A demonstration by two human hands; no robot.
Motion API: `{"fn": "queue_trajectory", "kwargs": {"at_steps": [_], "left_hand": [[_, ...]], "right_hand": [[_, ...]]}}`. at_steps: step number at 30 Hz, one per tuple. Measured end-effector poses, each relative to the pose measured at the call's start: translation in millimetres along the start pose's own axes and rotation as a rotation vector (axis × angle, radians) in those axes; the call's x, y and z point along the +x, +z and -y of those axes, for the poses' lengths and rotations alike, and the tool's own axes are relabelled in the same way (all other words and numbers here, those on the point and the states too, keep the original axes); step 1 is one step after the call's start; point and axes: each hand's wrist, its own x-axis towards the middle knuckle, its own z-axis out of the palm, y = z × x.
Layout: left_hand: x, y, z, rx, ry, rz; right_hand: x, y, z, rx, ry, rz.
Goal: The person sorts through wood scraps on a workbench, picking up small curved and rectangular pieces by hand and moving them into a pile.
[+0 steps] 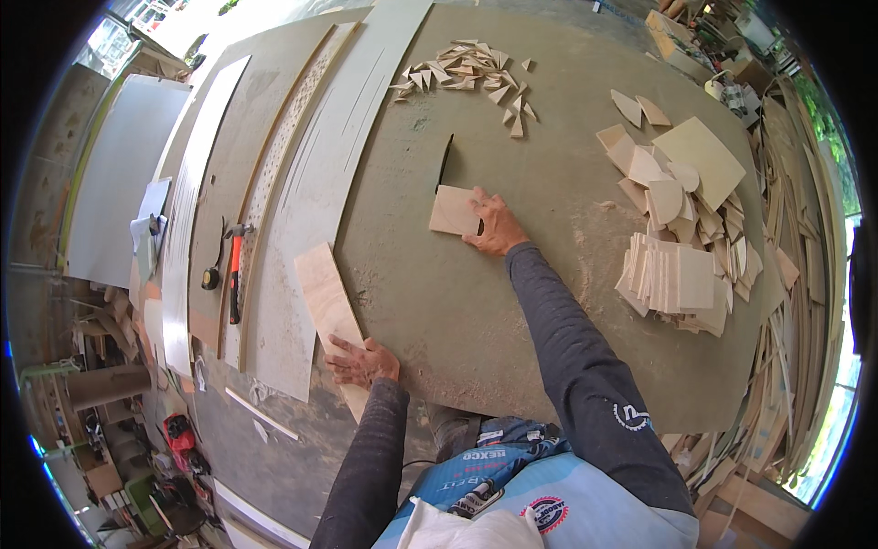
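Note:
A small square plywood piece (pixel 452 210) lies flat on the brown tabletop (pixel 439 311), its far edge against the near end of a dark, narrow slot (pixel 445 157). My right hand (pixel 495 223) grips its right side, thumb at the near corner and fingers at the far one. Whether a blade stands in the slot is hard to make out. Nearer and to the left, a long plywood strip (pixel 322 285) slants across the table's left part. My left hand (pixel 363 363) is closed across the strip's near portion, fingers over its left side and thumb by its right edge.
Small wedge offcuts (pixel 466 66) lie scattered at the far side. On the right stand stacked plywood squares (pixel 677 277) beside a heap of curved offcuts (pixel 672 197). A hammer (pixel 236 274) and a tape measure (pixel 210 277) rest left, near long boards (pixel 320 156). Timber (pixel 805 247) fills the far right.

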Motion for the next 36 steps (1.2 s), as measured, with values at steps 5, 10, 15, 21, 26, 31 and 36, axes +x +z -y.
{"fn": "queue_trajectory", "kwargs": {"at_steps": [5,10,15,21,26,31,36], "left_hand": [[-1.1,-6.7,0.3,0.003,0.006,0.022],[-0.7,-3.4,-1.3,0.007,0.003,0.005],[-1.5,-4.3,-1.3,0.005,-0.003,-0.009],[-3.2,-7.7,-2.4,-0.003,0.002,-0.001],[-3.4,-7.2,-1.4,0.03,0.008,-0.025],[-2.6,-3.6,-1.2,0.029,0.005,-0.027],[-3.2,-9.8,-3.6,0.018,-0.012,0.017]], "right_hand": [[-0.3,-2.2,1.8,-0.004,0.007,0.005],[1.5,-6.5,-1.2,0.005,0.002,0.029],[3.8,-6.7,0.8,0.016,0.001,0.029],[3.7,-6.6,1.4,0.021,0.006,0.029],[5.6,-6.9,4.8,0.004,0.006,0.016],[9.2,-5.4,5.5,0.008,0.04,0.013],[9.8,-6.9,7.8,0.012,0.037,0.015]]}}
